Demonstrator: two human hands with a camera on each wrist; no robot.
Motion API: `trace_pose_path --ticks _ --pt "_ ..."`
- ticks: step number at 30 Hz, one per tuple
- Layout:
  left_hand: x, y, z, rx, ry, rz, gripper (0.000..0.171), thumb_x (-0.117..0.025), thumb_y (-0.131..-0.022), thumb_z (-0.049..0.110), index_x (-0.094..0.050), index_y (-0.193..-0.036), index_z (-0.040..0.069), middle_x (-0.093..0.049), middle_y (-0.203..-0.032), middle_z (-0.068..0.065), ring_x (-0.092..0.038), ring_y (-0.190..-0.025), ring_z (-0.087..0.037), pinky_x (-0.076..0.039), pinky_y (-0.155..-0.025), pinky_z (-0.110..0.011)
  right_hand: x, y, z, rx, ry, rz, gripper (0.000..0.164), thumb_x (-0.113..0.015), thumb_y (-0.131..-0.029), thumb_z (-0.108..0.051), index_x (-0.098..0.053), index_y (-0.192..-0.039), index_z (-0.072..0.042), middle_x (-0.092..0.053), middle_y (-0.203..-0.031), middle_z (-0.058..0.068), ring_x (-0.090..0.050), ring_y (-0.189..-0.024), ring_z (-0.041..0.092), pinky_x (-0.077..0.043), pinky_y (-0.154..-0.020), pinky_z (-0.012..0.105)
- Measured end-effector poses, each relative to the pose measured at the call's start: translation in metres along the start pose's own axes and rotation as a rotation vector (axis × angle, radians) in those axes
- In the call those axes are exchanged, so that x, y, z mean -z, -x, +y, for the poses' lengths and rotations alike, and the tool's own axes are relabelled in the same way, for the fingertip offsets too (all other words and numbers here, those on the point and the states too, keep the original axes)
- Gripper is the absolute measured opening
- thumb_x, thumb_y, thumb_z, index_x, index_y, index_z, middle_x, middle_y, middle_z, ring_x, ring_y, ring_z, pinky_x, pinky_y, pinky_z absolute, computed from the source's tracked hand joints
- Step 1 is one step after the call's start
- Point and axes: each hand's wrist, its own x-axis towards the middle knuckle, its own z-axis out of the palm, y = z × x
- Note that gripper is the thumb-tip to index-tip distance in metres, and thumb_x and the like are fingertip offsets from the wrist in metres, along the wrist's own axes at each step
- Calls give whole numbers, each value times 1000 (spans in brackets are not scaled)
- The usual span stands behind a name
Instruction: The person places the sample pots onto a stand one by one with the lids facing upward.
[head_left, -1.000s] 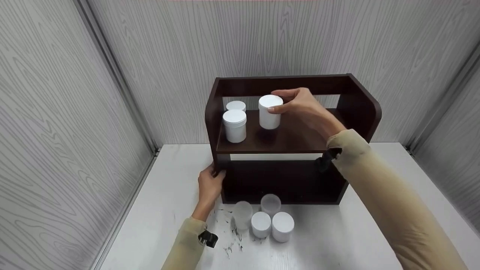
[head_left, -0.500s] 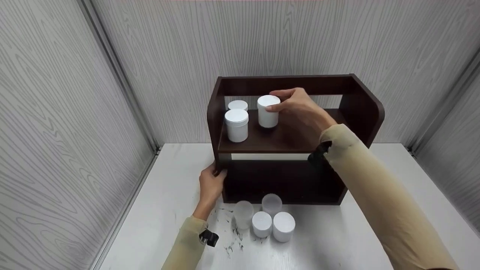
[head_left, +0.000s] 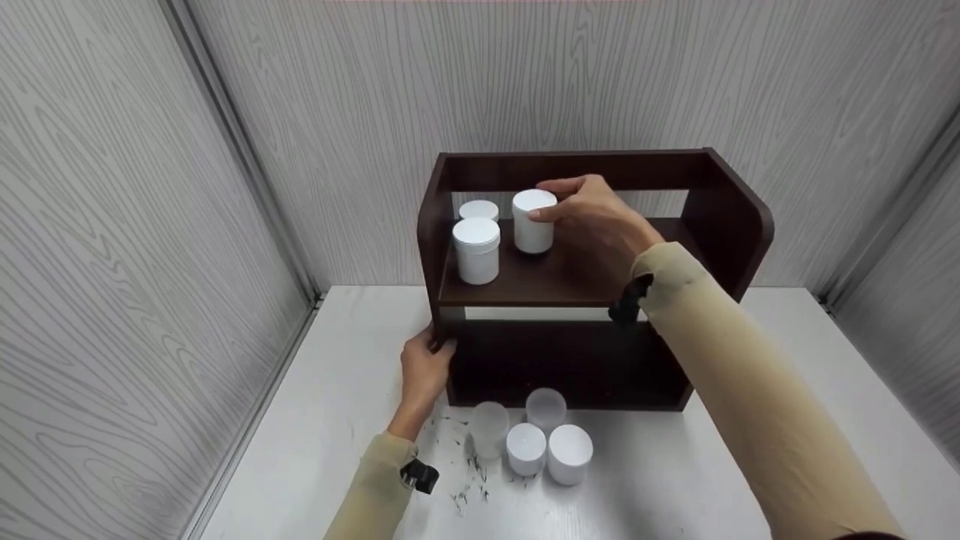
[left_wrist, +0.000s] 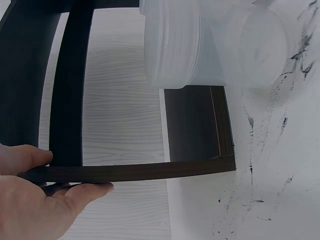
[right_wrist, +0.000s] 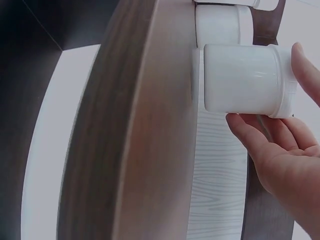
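My right hand (head_left: 596, 210) holds a white lidded jar (head_left: 534, 229) upright over the upper board of the dark brown shelf (head_left: 562, 281). Thumb and fingers pinch it near the lid; in the right wrist view a narrow gap seems to show under the jar. To its left, a white jar (head_left: 477, 259) stands at the front of that board, with another jar (head_left: 478, 210) partly hidden behind it. Lower down, my left hand (head_left: 426, 367) grips the shelf's left side panel (left_wrist: 100, 173), thumb on one face and fingers on the other.
Before the shelf, two white jars (head_left: 526, 450) (head_left: 569, 454) and two translucent jars (head_left: 489, 429) (head_left: 546, 407) stand close together on the white table (head_left: 645, 487). Dark scuff marks lie near them. Grey wood-patterned walls (head_left: 360, 112) enclose the back and sides.
My right hand has carried the jar slightly left and lower, nearer the board and the other two jars. The left hand keeps its grip on the side panel. The head view has shifted slightly.
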Motion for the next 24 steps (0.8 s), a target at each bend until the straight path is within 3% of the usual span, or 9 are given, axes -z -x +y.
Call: trace_pose_path --ticks 10,15,24 --pt "0 0 1 26 -10 -9 41 -65 -102 7 -61 -139 -10 -68 -131 -26 -66 -121 -36 -52 -104 -48 -3 -9 1 -35 -106 -13 75 -88 -80 9 -56 -148 5 -70 -126 18 -68 -109 23 -54 -103 39" --pt "0 1 2 28 -6 -6 38 -65 -101 6 -63 -135 -11 -70 -127 -25 -67 -119 -36 -53 -102 -48 -5 -11 2 -34 -96 -1 70 -86 -81 11 -59 -145 4 -73 -119 16 -69 -103 19 -55 -101 38" --pt "-1 2 4 24 -20 11 34 -67 -100 7 -68 -129 -10 -72 -122 -24 -68 -117 -35 -53 -102 -48 -3 -14 3 -46 -83 1 71 -87 -80 10 -60 -145 2 -71 -126 16 -68 -106 19 -55 -99 35"
